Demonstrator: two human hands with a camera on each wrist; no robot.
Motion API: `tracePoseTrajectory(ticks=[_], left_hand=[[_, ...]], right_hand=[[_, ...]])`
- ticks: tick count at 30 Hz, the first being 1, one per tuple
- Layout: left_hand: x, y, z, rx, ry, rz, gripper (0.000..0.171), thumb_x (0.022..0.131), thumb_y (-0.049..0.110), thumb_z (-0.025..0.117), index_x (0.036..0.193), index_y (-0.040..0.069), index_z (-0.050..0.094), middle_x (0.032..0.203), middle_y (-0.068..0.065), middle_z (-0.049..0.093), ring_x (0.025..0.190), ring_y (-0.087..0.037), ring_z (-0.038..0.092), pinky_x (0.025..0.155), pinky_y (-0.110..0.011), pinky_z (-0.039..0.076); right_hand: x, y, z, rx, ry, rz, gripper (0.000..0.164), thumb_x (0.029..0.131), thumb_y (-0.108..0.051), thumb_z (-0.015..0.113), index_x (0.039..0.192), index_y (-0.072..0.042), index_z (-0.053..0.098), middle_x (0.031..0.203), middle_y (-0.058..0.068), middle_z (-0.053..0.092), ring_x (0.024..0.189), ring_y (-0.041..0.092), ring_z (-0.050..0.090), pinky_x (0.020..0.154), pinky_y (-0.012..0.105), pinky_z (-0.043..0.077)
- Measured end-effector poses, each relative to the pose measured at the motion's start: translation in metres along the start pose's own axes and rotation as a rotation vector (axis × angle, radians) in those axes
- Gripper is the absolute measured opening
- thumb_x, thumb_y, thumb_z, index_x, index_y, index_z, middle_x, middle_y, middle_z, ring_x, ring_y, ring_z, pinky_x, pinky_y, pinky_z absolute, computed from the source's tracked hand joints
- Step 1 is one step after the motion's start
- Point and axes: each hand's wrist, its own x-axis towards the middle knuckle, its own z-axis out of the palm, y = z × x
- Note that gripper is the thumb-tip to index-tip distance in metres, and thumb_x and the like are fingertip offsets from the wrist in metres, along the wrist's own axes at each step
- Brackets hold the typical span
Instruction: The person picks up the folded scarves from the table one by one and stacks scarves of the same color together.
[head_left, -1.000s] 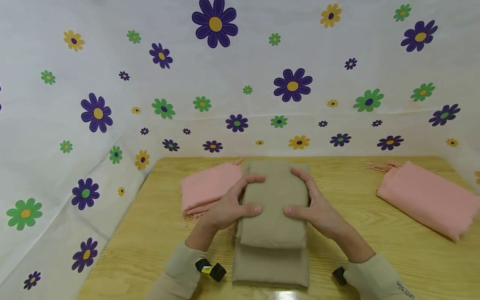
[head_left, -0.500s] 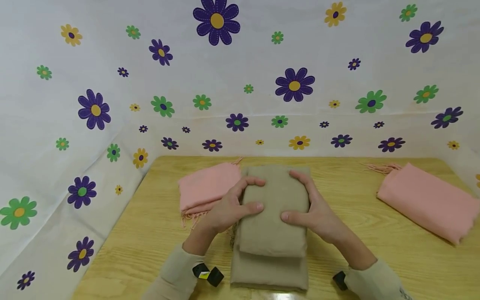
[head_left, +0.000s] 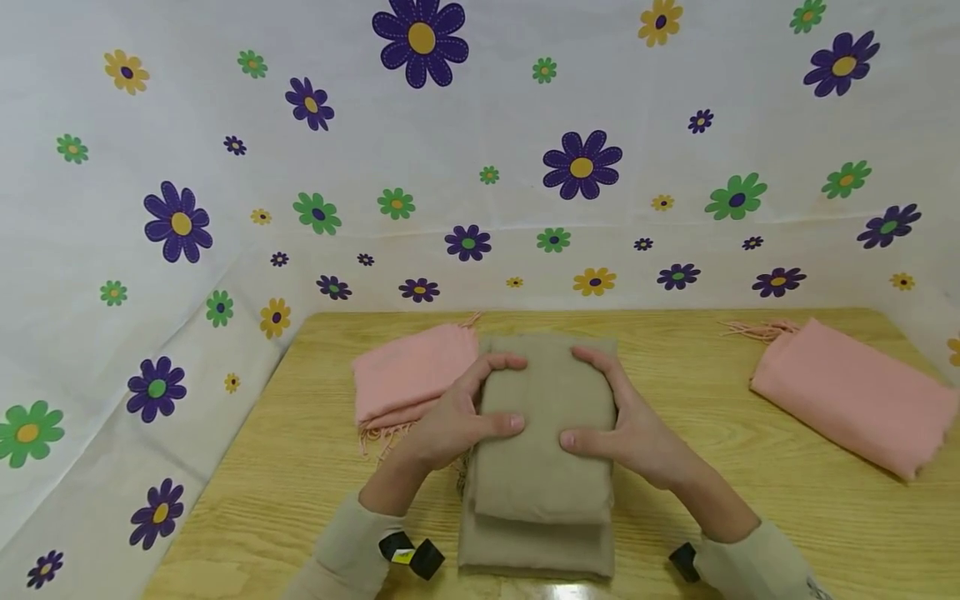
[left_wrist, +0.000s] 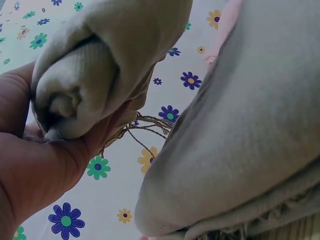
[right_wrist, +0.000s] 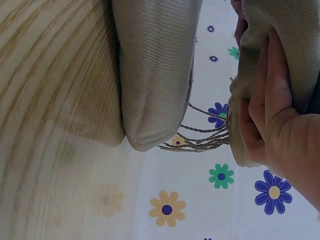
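A khaki scarf, folded into a thick bundle [head_left: 543,475], is held between both hands. My left hand [head_left: 453,421] grips its left side, thumb on top and fingers curled round the edge. On the right side, my right hand [head_left: 637,433] holds it the same way. Beneath lies another flat khaki fold [head_left: 536,552] on the table; whether it is part of the same scarf I cannot tell. Both wrist views show a gap between the held bundle and the lower fold [right_wrist: 155,75]. Twisted fringe [left_wrist: 150,122] hangs across that gap.
Left of the hands, a folded pink fringed scarf [head_left: 412,375] lies close by the khaki cloth. Another folded pink scarf [head_left: 855,396] rests at the right of the wooden table [head_left: 697,358]. A flower-printed white sheet [head_left: 450,150] rises behind the table and along its left side.
The held khaki bundle has shifted slightly toward the person, covering more of the lower fold. Both hands keep their grip, and the head view has moved a little.
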Motion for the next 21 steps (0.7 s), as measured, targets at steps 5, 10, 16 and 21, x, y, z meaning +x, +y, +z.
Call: tracePoseTrajectory(ticks=[5,10,16,21], left_hand=[[-0.0024,0.0007,-0.0029,-0.036,-0.065,-0.012,0.066,0.09,0.012,0.074,0.144,0.02,0.038,0.131,-0.017,0.042,0.116,-0.027,0.05,0.09,-0.039,0.051],[-0.0045,0.0023,-0.0036,-0.045,-0.111,-0.021,0.068,0.091,0.018,0.074,0.146,0.022,0.034,0.133,-0.017,0.04,0.115,-0.027,0.052,0.088,-0.038,0.052],[-0.0027,0.0014,0.0006,-0.11,-0.086,-0.024,0.069,0.091,0.015,0.072,0.148,0.02,0.033,0.133,-0.018,0.039,0.116,-0.027,0.05,0.088,-0.039,0.053],[-0.0029,-0.0001,0.0001,-0.151,-0.073,-0.031,0.069,0.091,0.01,0.072,0.148,0.02,0.034,0.135,-0.018,0.036,0.12,-0.027,0.045,0.09,-0.039,0.051]], right_hand=[[-0.0029,-0.0027,0.0028,-0.035,0.0,0.011,0.093,0.084,-0.014,0.08,0.153,-0.032,0.021,0.143,0.022,0.03,0.117,0.039,0.045,0.09,0.046,0.046],[-0.0046,-0.0031,0.005,-0.068,-0.004,0.025,0.089,0.085,-0.018,0.079,0.152,-0.033,0.023,0.142,0.022,0.03,0.119,0.039,0.043,0.091,0.045,0.045],[-0.0063,-0.0031,0.0048,-0.008,-0.019,0.041,0.083,0.09,-0.015,0.074,0.152,-0.032,0.023,0.142,0.022,0.03,0.118,0.04,0.043,0.088,0.046,0.048],[-0.0055,-0.0023,0.0044,0.037,-0.037,0.027,0.085,0.088,-0.01,0.074,0.153,-0.03,0.022,0.142,0.023,0.029,0.118,0.04,0.042,0.089,0.047,0.047]])
